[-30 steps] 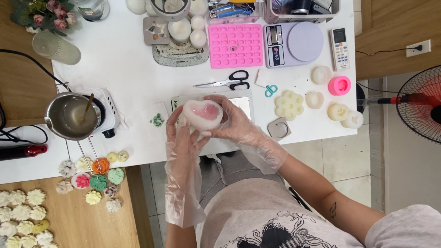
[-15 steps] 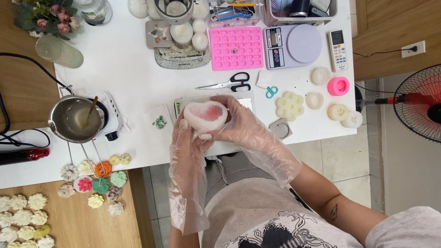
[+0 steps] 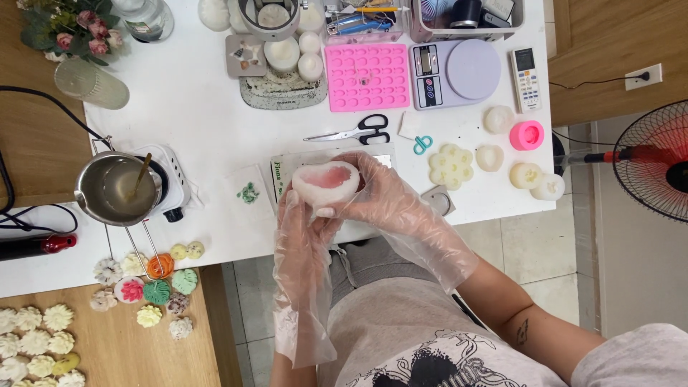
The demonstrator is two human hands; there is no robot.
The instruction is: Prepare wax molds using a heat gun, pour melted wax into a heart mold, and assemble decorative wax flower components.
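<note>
Head view looks straight down on a white worktop (image 3: 208,115), where both hands, each in a loose clear plastic glove, hold a whitish, translucent heart-shaped silicone mould with a pink filling (image 3: 326,183) just above the near edge. The left hand (image 3: 304,229) comes up from below and its grip is closed on the mould's near and left side, while the right hand (image 3: 387,197) wraps around the right side with its fingers curled behind it, so both grips are clamped on the same piece. Under the mould lies a flat pale sheet or tray (image 3: 380,154) with a dark printed edge. Beyond the hands lie black-handled scissors (image 3: 355,129), a small teal clip (image 3: 422,143), a pink rectangular silicone mould with rows of round cavities (image 3: 367,75) and a lilac digital kitchen scale (image 3: 455,72). To the right, well apart from the hands, sit a cream flower-shaped wax piece (image 3: 450,165), a bright pink round mould (image 3: 527,135) and a white remote control (image 3: 527,69). To the left a steel melting pot with a stirring stick (image 3: 115,188) stands on a small white hotplate (image 3: 172,183). Small coloured wax flowers (image 3: 154,276) lie near the worktop's front corner, and pale ones on the wooden surface (image 3: 115,344) beside it.
</note>
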